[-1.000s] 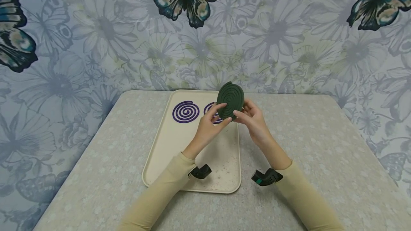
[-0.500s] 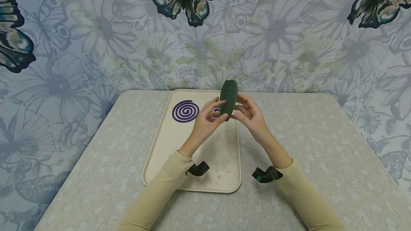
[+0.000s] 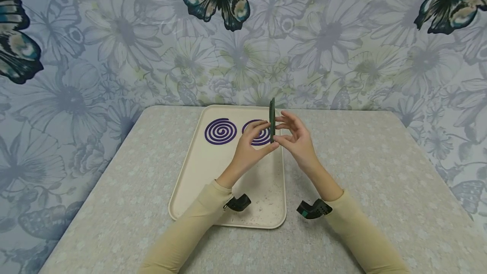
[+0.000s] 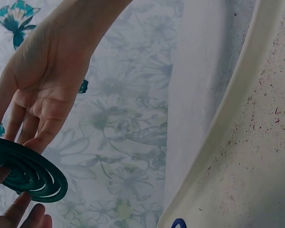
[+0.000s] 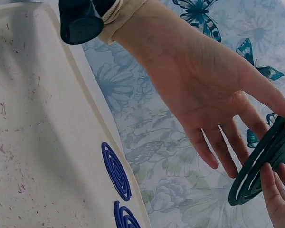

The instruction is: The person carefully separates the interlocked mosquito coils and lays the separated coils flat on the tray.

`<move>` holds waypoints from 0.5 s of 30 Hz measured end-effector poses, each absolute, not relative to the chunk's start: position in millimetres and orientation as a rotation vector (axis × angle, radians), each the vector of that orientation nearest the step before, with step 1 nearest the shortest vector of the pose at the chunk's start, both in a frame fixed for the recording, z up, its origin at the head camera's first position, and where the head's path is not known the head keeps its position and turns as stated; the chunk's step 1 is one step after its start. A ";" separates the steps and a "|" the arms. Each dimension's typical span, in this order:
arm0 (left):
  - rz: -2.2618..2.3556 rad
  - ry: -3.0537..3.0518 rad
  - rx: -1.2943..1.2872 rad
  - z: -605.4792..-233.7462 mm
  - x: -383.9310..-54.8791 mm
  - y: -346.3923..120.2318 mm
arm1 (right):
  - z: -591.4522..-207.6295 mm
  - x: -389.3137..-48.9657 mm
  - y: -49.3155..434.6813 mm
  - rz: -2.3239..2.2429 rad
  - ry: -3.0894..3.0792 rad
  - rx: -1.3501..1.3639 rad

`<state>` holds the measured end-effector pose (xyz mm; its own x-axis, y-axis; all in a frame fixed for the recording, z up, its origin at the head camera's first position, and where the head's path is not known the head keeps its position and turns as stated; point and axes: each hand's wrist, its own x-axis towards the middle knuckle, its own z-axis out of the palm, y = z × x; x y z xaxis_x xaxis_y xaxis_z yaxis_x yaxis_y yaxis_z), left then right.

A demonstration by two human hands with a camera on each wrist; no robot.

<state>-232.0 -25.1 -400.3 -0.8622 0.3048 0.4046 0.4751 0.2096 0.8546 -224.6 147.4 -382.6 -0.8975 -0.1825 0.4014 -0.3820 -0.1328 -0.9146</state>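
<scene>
A dark green mosquito coil (image 3: pixel 272 115) is held upright above the tray, nearly edge-on in the head view. My left hand (image 3: pixel 247 145) grips it from the left, fingertips on its flat face and thumb by the lower edge. From the other side my right hand (image 3: pixel 300 145) pinches it, thumb low and fingers spread behind. In the left wrist view the green coil (image 4: pixel 38 160) shows pale gaps between its outer rings. Two purple coils lie on the tray: one on the left (image 3: pixel 220 131), the other (image 3: pixel 260 138) partly hidden behind my left hand.
The cream tray (image 3: pixel 205 189) lies on the pale patterned table (image 3: pixel 361 160), with dark reddish crumbs scattered over its right part. Behind the table's far edge stands a wall (image 3: pixel 243 62) with a flower and butterfly print.
The green coil has turned from facing the head camera to nearly edge-on. Both hands stay on it and have shifted only slightly. The purple coils and the tray have stayed put.
</scene>
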 end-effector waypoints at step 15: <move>-1.791 -2.236 -0.807 -398.0 -228.1 -23.0 | -379.6 -222.0 145.4 2.210 -1.973 0.604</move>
<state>-228.1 -23.0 -398.0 -0.8403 0.3060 0.4476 0.5037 0.1348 0.8533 -222.0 145.4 -379.6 -0.9136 -0.1736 0.3676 -0.3456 -0.1444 -0.9272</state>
